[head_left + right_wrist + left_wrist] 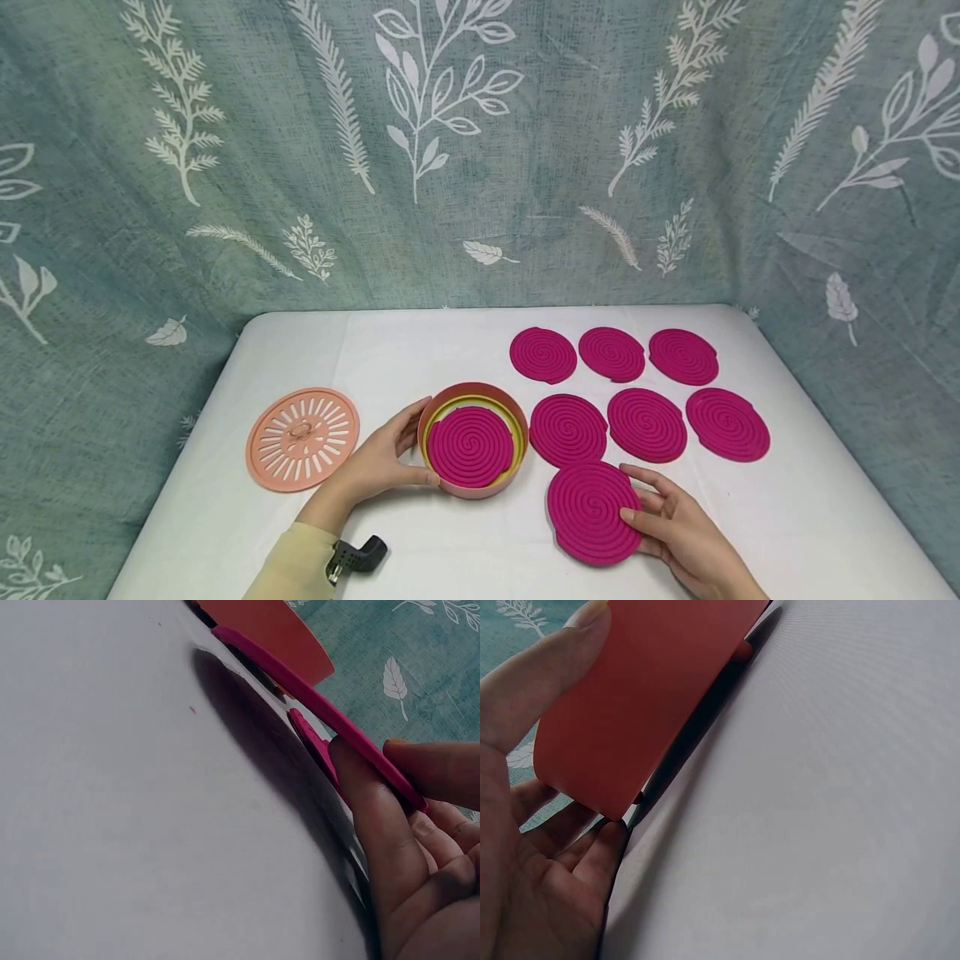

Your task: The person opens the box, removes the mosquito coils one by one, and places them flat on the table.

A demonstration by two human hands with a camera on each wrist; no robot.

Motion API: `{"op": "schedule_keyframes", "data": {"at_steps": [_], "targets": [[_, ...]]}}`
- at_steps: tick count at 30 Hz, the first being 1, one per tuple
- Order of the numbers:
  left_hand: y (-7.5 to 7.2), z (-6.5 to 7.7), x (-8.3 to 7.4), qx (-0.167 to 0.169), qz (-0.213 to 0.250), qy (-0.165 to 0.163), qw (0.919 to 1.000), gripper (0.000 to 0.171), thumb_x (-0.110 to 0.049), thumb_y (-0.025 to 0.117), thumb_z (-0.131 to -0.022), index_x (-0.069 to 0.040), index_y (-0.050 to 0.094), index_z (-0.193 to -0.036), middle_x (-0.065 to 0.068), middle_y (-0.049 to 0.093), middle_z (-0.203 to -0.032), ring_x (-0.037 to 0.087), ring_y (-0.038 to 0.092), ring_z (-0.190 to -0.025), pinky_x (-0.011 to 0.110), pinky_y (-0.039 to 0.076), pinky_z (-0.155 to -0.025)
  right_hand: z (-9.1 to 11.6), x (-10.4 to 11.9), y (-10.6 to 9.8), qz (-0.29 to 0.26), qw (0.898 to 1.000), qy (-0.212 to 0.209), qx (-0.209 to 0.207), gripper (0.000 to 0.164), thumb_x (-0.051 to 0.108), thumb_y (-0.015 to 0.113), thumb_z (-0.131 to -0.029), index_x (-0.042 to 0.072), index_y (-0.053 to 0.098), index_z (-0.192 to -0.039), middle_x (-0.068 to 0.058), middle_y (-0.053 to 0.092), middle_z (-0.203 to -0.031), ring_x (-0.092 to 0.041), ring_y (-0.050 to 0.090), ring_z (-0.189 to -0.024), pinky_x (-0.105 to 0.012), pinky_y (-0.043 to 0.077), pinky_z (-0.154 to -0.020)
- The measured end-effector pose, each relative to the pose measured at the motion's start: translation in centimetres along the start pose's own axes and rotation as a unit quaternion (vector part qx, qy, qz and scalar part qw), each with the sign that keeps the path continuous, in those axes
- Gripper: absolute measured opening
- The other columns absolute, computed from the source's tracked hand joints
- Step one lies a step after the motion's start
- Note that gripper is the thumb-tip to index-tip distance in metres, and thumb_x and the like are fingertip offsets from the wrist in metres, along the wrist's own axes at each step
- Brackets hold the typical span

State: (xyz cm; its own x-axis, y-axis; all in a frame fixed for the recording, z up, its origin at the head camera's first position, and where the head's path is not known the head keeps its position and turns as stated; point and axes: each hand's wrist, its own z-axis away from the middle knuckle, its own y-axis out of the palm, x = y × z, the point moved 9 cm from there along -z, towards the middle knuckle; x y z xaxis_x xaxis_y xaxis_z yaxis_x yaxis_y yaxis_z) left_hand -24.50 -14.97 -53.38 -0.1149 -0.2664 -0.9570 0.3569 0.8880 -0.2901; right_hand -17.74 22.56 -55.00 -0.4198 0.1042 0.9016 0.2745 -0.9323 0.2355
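My left hand (pixel 393 454) holds the side of a round salmon-coloured tin (pixel 474 492), thumb at the near wall and fingers around the left. Its outer wall (pixel 630 697) fills the upper left wrist view. Inside, within a yellow inner rim, lies a magenta mosquito coil (pixel 470 447). My right hand (pixel 678 529) pinches another flat magenta mosquito coil (pixel 594 512) by its right edge. In the right wrist view that coil (pixel 322 716) shows edge-on, tilted above the white table, its shadow below. The thumb is on top and fingers are underneath.
A slotted peach lid (pixel 258 450) with a small knob lies left of the tin. Several magenta coils lie in two rows at the right, including a near one (pixel 568 429) beside the tin. A white cloth (pixel 450 550) covers the table; a patterned curtain (pixel 555 167) hangs behind.
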Motion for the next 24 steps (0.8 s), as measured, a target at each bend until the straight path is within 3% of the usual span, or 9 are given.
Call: {"op": "schedule_keyframes", "data": {"at_steps": [11,24], "targets": [[0.03,-0.11,0.17,0.001,-0.006,0.007,1.0,0.117,-0.034,0.096,-0.061,-0.028,0.028,-0.156,-0.005,0.035,-0.155,0.014,0.034,-0.142,0.022,0.032,-0.113,0.47,-0.18,0.58,0.009,1.0,-0.008,0.016,0.078,0.003,0.064,-0.094,0.004,0.015,-0.155,-0.023,0.05,-0.14,-0.04,0.059,-0.117,-0.054,0.052,-0.092],[0.02,-0.13,0.2,-0.002,-0.013,0.001,0.9999,0.117,-0.037,0.096,-0.061,-0.03,0.028,-0.156,-0.007,0.035,-0.155,0.012,0.034,-0.141,0.022,0.033,-0.113,0.61,-0.49,0.18,0.06,0.998,0.01,-0.013,0.079,0.01,0.068,-0.093,0.0,0.02,-0.154,-0.023,0.053,-0.137,-0.033,0.061,-0.116,-0.047,0.055,-0.093]]}}
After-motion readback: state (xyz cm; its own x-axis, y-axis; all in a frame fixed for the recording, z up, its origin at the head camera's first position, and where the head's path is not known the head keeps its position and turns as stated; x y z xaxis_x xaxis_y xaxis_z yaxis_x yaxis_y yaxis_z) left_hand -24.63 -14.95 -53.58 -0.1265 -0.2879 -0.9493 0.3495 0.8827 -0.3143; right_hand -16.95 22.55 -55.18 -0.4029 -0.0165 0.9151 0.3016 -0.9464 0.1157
